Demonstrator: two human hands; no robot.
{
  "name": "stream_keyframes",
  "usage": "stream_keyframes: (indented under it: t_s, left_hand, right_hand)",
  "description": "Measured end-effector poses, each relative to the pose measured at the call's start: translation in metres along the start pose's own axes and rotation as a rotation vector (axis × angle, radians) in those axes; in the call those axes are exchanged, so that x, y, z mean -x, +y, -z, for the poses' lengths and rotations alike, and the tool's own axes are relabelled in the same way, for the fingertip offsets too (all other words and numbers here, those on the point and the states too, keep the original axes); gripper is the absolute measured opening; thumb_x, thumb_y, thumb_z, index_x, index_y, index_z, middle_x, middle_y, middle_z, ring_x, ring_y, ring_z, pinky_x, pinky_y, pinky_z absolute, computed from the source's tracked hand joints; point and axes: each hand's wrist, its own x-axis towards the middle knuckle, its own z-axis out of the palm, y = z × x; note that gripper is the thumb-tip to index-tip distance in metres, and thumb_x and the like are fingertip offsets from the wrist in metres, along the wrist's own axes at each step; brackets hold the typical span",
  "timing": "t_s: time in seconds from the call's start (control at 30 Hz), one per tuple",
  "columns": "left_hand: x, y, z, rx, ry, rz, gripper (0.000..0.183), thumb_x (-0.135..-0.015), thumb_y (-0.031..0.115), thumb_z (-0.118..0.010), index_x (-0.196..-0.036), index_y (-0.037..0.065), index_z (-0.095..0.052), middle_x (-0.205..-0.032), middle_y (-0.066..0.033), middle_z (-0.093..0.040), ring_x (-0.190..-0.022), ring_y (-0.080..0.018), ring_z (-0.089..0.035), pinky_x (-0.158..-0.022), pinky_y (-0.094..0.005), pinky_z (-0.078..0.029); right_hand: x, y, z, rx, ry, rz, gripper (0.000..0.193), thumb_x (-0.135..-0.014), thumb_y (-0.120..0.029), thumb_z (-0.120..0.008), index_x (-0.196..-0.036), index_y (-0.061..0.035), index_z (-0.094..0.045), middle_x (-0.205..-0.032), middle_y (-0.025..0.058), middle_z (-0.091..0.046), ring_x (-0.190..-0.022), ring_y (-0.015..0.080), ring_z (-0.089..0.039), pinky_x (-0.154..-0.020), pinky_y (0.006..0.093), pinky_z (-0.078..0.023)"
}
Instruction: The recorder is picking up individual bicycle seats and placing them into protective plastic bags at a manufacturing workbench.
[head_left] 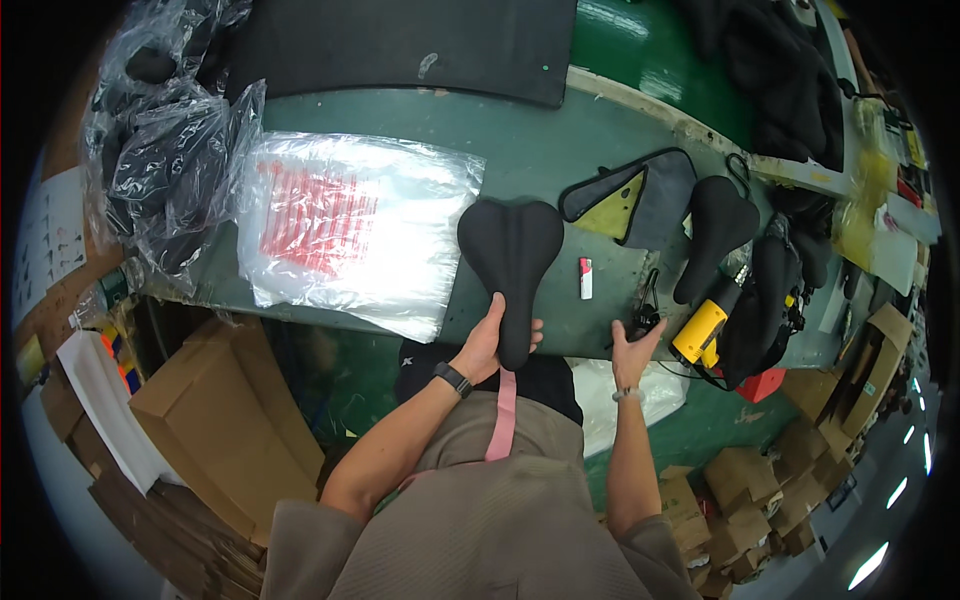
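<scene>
Beside the black saddle (510,235), red print (310,215) marks clear bags (425,245).

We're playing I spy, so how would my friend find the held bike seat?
On the green workbench, find the flat clear plastic bags. Right of them is the black bicycle saddle, its narrow nose in the left hand; the saddle farther right lies unheld.

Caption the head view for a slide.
Left hand holding a black bicycle saddle at a green workbench, right hand open beside a small black corded item.
</scene>
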Motion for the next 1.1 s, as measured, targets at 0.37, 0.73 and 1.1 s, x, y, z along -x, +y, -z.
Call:
stream_keyframes:
  t_s: [0.37,0.73,1.1]
  left_hand:
    - [-0.001,-0.008,-0.01,0.174,0.089,-0.053,0.067,-0.1,0.064,-0.036,-0.118,0.006,-0.064,-0.105,-0.0041,-0.068,-0.092,-0.0152,-0.065,-0.084,-0.0315,-0.052]
    - [-0.019,-0.026,0.004,0.082,0.168,-0.104,0.067,-0.102,0.059,-0.037,-0.128,0.0,-0.059,-0.122,-0.0032,-0.063,-0.11,-0.0122,-0.055,-0.1,-0.0256,-0.039]
    - [-0.019,-0.022,-0.003,0.027,0.164,-0.17,0.067,-0.101,0.064,-0.032,-0.117,0.007,-0.064,-0.113,-0.0026,-0.068,-0.1,-0.013,-0.063,-0.087,-0.0285,-0.05]
  right_hand:
    - [0.065,-0.26,-0.039,0.615,-0.661,0.462,0.08,-0.07,-0.018,-0.074,-0.142,-0.0092,-0.04,-0.09,0.0182,-0.058,-0.072,0.0378,-0.064,-0.059,0.0451,-0.052]
    - [0.045,-0.282,-0.088,0.925,-0.692,0.55,0.07,-0.075,-0.018,-0.073,-0.135,-0.0071,-0.04,-0.079,0.0221,-0.059,-0.064,0.0397,-0.065,-0.052,0.0464,-0.052]
    - [0.047,-0.278,-0.065,0.853,-0.858,0.416,0.071,-0.073,-0.018,-0.071,-0.134,-0.0009,-0.038,-0.077,0.023,-0.062,-0.07,0.0428,-0.066,-0.061,0.0511,-0.054]
